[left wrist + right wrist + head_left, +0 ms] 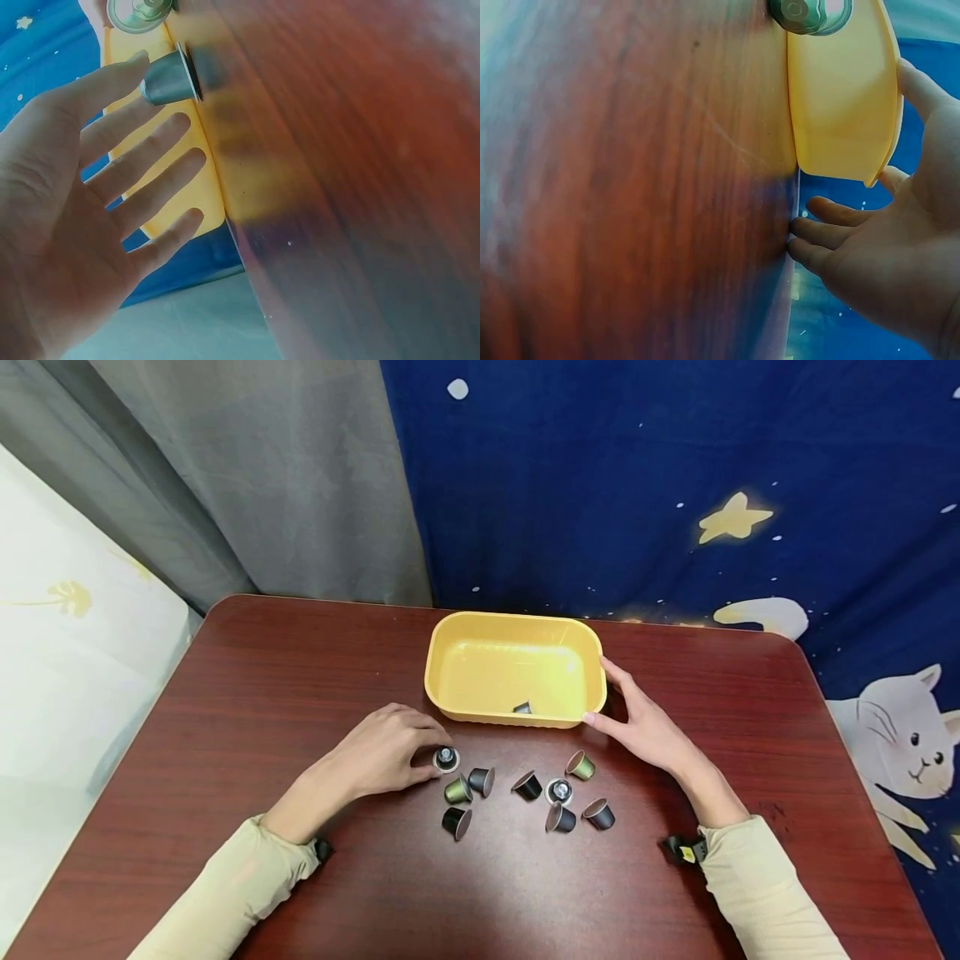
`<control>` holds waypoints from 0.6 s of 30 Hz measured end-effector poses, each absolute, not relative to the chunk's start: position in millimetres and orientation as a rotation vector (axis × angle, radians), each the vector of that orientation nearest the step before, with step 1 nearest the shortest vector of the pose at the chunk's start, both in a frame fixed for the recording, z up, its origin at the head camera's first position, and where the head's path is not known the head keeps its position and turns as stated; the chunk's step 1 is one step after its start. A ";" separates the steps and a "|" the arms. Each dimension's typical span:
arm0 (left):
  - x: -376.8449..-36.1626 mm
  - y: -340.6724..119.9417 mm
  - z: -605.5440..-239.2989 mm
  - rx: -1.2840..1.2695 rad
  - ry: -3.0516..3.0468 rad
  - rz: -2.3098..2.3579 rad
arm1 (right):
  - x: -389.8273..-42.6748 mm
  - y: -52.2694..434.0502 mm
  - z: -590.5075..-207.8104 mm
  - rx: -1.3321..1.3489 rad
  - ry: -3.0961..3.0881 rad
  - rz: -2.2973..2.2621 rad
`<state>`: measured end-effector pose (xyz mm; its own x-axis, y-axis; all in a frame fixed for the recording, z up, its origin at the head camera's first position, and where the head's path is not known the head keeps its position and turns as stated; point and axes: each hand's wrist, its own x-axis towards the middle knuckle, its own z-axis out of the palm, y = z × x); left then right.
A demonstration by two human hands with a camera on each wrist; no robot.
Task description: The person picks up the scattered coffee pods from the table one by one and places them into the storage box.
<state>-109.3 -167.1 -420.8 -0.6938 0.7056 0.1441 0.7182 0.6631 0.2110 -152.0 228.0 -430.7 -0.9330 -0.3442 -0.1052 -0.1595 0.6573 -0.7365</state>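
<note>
Left hand [382, 760] lies slack-fingered on the bench [225, 710], fingertips beside an upright capsule [446, 759], gripping nothing. Right hand [645, 727], fingers straight, braces the yellow tray [442, 652]; one capsule inside [522, 707].

No words, brand names or numbers can be read in any of the three views. The capsules [525, 789] on the worktop [262, 710] show plain foil faces and plain sides, and the yellow tray [442, 681] carries no marking. On the blue cloth [675, 460] at twelve o'clock behind the worktop are only printed pictures, a star and a cat, with no lettering.
</note>
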 end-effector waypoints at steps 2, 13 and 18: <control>-110.1 -166.2 -421.1 -1.210 -2.830 -0.390 | -151.5 228.1 -430.8 -0.413 2.644 -1.135; -109.7 -164.1 -421.9 -1.266 -2.878 -0.357 | -150.7 229.4 -433.4 -0.410 2.647 -1.123; -109.1 -164.0 -421.8 -1.259 -2.891 -0.358 | -150.9 229.3 -433.2 -0.414 2.650 -1.116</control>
<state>-109.1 -164.0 -421.8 -0.6849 0.7261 0.0608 0.7190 0.6600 0.2178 -150.9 229.3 -433.2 -0.9323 -0.3460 -0.1056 -0.1662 0.6690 -0.7245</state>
